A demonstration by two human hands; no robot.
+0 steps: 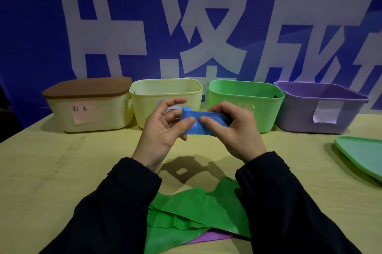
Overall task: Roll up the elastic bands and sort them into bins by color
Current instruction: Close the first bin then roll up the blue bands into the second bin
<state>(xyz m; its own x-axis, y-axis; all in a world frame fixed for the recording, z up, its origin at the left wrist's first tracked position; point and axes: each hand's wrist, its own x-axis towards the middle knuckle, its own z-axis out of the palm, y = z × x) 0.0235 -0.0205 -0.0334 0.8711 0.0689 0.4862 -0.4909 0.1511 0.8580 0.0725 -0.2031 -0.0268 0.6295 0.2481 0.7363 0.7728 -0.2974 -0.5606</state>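
Blue band (198, 122), part rolled, is pinched by left hand (163, 127) and right hand (233, 129) fingers mid-frame. Sleeves hide part of the green band (186, 214); the purple band (210, 237) barely peeks out.

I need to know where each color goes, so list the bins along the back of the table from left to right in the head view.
Cream bin with a brown lid and pink label → open pale yellow bin → open green bin → open purple bin.
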